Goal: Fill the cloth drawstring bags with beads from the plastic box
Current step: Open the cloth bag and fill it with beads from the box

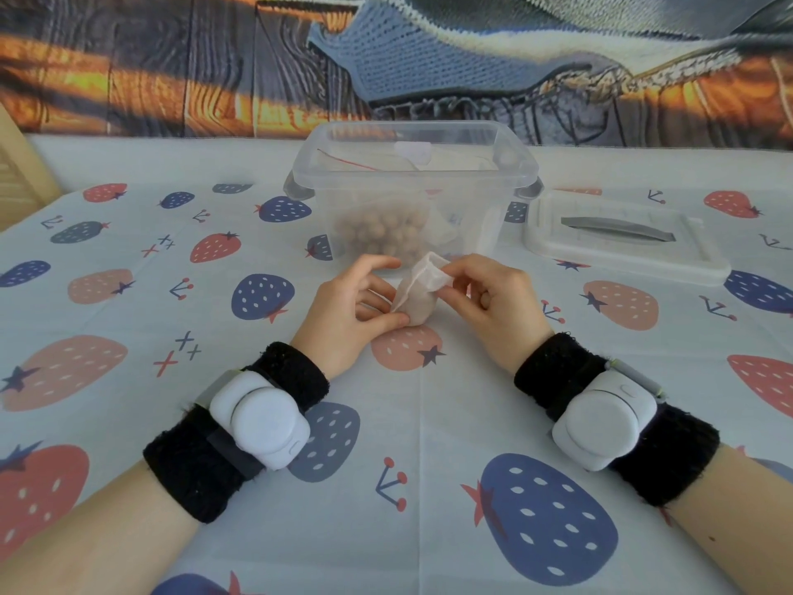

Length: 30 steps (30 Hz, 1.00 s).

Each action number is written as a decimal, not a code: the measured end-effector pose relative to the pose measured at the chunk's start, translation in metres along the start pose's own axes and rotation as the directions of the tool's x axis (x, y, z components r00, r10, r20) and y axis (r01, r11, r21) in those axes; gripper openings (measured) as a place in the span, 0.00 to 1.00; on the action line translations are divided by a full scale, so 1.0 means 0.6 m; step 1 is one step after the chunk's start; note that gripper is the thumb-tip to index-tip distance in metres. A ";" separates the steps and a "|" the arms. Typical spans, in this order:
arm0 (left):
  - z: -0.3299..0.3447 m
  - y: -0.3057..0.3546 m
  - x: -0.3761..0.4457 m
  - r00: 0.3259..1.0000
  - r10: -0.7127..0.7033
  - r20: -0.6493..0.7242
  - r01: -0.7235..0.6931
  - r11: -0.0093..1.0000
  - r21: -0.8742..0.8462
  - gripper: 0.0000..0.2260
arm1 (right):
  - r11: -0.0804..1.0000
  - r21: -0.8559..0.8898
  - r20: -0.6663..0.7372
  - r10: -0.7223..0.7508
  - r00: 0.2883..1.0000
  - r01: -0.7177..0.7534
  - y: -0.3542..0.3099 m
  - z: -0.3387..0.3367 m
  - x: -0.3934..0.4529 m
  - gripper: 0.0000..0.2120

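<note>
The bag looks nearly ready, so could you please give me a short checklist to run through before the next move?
1. Bag held by both hands: left hand and right hand pinch it: ok.
2. Bag mouth open: top looks parted: ok.
3. Bag holds beads: bulges low, contents hidden: cannot tell.
4. Beads left in box: pile visible: ok.
5. Box open: lid lies beside it: ok.
6. Drawstring free: not visible: cannot tell.

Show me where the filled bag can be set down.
Free cloth lies left of the plastic box and near the wrists. Crowded: between box and lid, and in front of the box, where left hand and right hand hold the bag.
</note>
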State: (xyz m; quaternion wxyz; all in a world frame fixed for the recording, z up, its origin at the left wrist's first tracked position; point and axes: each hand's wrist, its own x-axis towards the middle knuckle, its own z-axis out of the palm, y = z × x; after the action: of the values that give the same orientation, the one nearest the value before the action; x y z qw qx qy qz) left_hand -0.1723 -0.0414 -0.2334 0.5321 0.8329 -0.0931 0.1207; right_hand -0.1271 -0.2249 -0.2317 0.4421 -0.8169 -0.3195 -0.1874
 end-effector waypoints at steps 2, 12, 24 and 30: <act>0.000 -0.002 0.000 1.000 0.003 0.006 -0.003 1.000 0.005 0.25 | 0.999 -0.039 -0.018 0.016 1.000 -0.016 0.002 -0.001 0.001 0.02; 0.002 -0.012 0.003 0.997 0.002 0.079 -0.007 0.998 0.061 0.29 | 0.996 -0.088 0.060 0.005 0.998 0.000 0.013 0.001 0.002 0.05; -0.001 -0.009 0.009 0.990 -0.015 0.141 0.029 0.995 -0.100 0.10 | 0.993 0.111 -0.155 -0.013 0.988 0.031 -0.008 -0.006 0.004 0.05; -0.003 -0.010 0.010 0.986 -0.055 0.154 0.080 0.984 -0.156 0.09 | 0.970 0.222 -0.088 0.126 0.988 -0.104 -0.009 -0.012 0.001 0.05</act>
State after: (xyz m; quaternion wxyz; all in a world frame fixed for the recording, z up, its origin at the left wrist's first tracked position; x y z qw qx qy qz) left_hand -0.1650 -0.0373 -0.2358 0.5933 0.7963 -0.1139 0.0319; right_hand -0.1307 -0.2284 -0.2244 0.5543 -0.7703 -0.2673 -0.1668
